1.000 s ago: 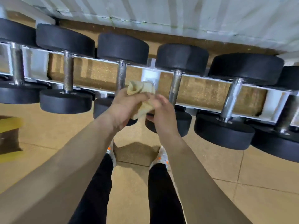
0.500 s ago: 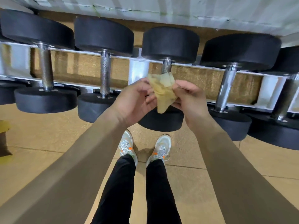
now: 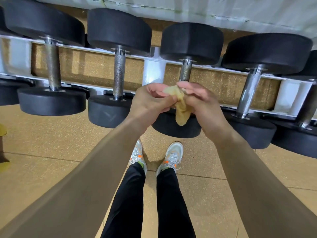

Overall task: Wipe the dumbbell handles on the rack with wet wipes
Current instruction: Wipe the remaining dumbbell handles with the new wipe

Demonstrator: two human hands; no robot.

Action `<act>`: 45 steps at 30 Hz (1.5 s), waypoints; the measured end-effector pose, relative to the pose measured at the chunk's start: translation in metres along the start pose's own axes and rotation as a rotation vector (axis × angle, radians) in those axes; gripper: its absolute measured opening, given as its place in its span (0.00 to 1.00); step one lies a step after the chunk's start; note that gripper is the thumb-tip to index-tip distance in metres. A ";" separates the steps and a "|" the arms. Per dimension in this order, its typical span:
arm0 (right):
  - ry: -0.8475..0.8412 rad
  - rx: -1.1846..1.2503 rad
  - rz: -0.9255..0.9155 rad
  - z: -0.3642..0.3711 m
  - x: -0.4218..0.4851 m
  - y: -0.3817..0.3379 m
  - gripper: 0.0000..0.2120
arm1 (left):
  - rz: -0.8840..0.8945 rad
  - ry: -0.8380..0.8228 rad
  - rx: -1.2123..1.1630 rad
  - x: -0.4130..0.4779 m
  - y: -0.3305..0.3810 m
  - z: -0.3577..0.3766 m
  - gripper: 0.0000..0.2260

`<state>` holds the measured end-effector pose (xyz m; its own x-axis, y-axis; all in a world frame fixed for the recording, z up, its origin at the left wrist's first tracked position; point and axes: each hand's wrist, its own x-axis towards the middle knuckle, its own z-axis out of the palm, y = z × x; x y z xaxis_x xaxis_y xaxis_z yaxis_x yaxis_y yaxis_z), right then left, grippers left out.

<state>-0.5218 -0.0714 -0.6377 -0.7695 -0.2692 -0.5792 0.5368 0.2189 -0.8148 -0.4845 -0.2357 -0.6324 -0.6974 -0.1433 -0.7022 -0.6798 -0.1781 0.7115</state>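
Note:
Both hands hold a crumpled yellowish wet wipe [image 3: 181, 104] in front of the rack. My left hand [image 3: 149, 102] pinches its left side and my right hand [image 3: 200, 102] grips its top and right side, the wipe's tail hanging down between them. Directly behind my hands stands a black dumbbell whose knurled steel handle [image 3: 185, 71] shows only at its upper part. More dumbbell handles line the white rack [image 3: 151, 73]: one to the left [image 3: 118, 78], one further left [image 3: 52, 66], one to the right [image 3: 249, 93].
The dumbbells' black heads [image 3: 118, 30] jut out toward me over the speckled tan floor [image 3: 51, 143]. My shoes [image 3: 171, 157] stand just before the rack. A white wall [image 3: 223, 9] runs behind it. A dark and yellow object [image 3: 2, 148] sits at the left edge.
The view has shifted right along the rack. The wipe went from spread between my fingers to bunched and hanging, with my hands drawn closer together.

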 end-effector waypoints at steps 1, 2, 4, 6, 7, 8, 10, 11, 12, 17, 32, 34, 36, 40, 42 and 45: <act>-0.043 -0.039 -0.023 0.000 0.000 0.000 0.21 | 0.036 0.047 0.056 -0.001 -0.001 -0.001 0.10; -0.097 -0.072 -0.032 0.000 -0.001 0.000 0.26 | 0.071 0.088 0.108 -0.001 -0.002 -0.002 0.11; -0.215 -0.144 -0.040 0.001 -0.001 -0.001 0.33 | 0.130 0.143 0.232 -0.002 -0.005 -0.003 0.11; -0.242 -0.252 -0.065 0.003 0.002 0.001 0.34 | 0.162 0.189 0.384 -0.005 -0.004 -0.003 0.11; -0.210 -0.301 -0.086 0.004 0.002 0.003 0.32 | 0.192 0.219 0.475 -0.006 -0.004 -0.002 0.12; -0.165 -0.340 -0.109 0.006 0.002 0.004 0.28 | 0.229 0.249 0.567 -0.008 -0.003 -0.002 0.13; -0.066 -0.421 -0.165 0.007 0.000 0.006 0.20 | 0.282 0.297 0.703 -0.010 -0.002 -0.004 0.14; -0.025 -0.480 -0.206 0.007 -0.001 0.007 0.17 | 0.298 0.303 0.730 -0.011 -0.001 -0.006 0.15; 0.003 -0.545 -0.254 0.006 -0.002 0.008 0.15 | 0.322 0.287 0.737 -0.011 -0.001 -0.008 0.15; -0.002 -0.657 -0.282 -0.008 -0.004 -0.003 0.07 | 0.297 0.092 0.553 -0.008 0.003 -0.020 0.13; 0.432 -0.442 -0.043 -0.029 0.066 0.016 0.10 | 0.297 0.264 0.599 0.069 0.010 0.027 0.11; 0.450 -0.457 -0.047 -0.032 0.073 0.023 0.11 | 0.313 0.271 0.660 0.076 0.010 0.027 0.11; 0.491 -0.435 -0.048 -0.036 0.076 0.026 0.13 | 0.314 0.272 0.687 0.078 0.007 0.021 0.11; 0.669 -0.568 0.009 -0.037 0.078 0.033 0.21 | 0.296 0.356 0.688 0.065 -0.009 0.013 0.10; 0.738 -0.591 -0.007 -0.030 0.072 0.033 0.18 | 0.240 0.448 0.589 0.052 -0.022 0.018 0.08; 0.562 -0.537 0.061 -0.009 0.062 0.030 0.16 | -0.001 0.547 0.330 0.034 -0.039 0.041 0.07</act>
<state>-0.5569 -0.0729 -0.6980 -0.8808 0.2426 -0.4067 0.4532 0.6809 -0.5753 -0.4914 -0.1935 -0.6830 -0.5390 -0.6352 -0.5531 -0.7757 0.1185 0.6199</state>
